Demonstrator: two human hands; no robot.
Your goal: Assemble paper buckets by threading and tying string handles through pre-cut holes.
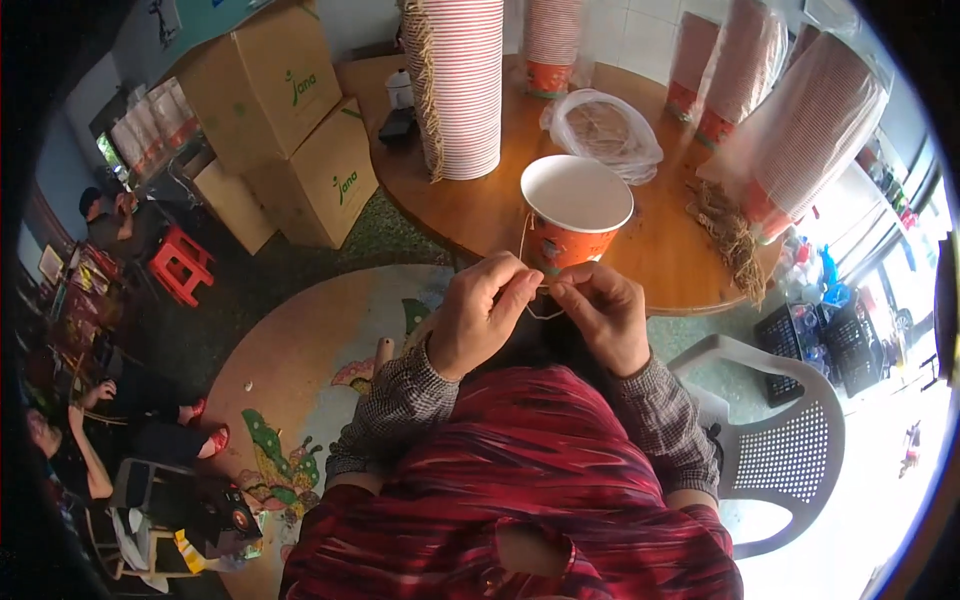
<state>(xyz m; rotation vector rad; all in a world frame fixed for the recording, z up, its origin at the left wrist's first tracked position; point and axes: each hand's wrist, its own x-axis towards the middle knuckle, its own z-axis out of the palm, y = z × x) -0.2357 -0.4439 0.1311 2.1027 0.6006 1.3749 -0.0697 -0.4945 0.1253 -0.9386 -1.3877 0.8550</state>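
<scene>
An orange paper cup [575, 215] with a white inside stands at the near edge of the round wooden table [480, 210]. A thin pale string [528, 262] hangs from its side and runs down to my fingers. My left hand [485, 312] pinches the string between thumb and forefinger just below the cup. My right hand [603, 312] pinches the same string close beside it, fingertips almost touching the left hand's.
Tall stacks of striped paper cups [462, 85] stand on the table, more in plastic sleeves [810, 130] at right. A plastic bag [603, 128] and straw-like twine [728, 235] lie near. Cardboard boxes [290, 120], a white plastic chair [790, 440], a red stool [180, 262] and seated people [100, 420] surround.
</scene>
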